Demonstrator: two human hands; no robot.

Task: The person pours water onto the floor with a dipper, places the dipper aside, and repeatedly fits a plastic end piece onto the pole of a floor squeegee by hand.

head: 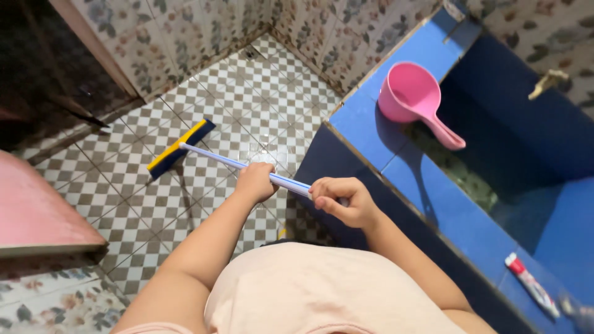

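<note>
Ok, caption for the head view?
Left hand and right hand grip a blue-and-yellow long-handled floor brush over checkered tile floor.

We look down on a floor of small grey-and-white checkered tiles (204,93), wet and glossy in places. Floral-patterned wall tiles (185,31) enclose the corner. A blue-tiled water basin (427,198) stands right, a dark doorway (37,62) left.

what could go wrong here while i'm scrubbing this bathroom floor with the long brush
The checkered floor looks glossy, perhaps wet, so a foot could slip. The pink dipper sits on the blue ledge with its handle over the basin; a swing of the brush handle, gripped by both hands, left hand and right hand, might knock it in.
</note>
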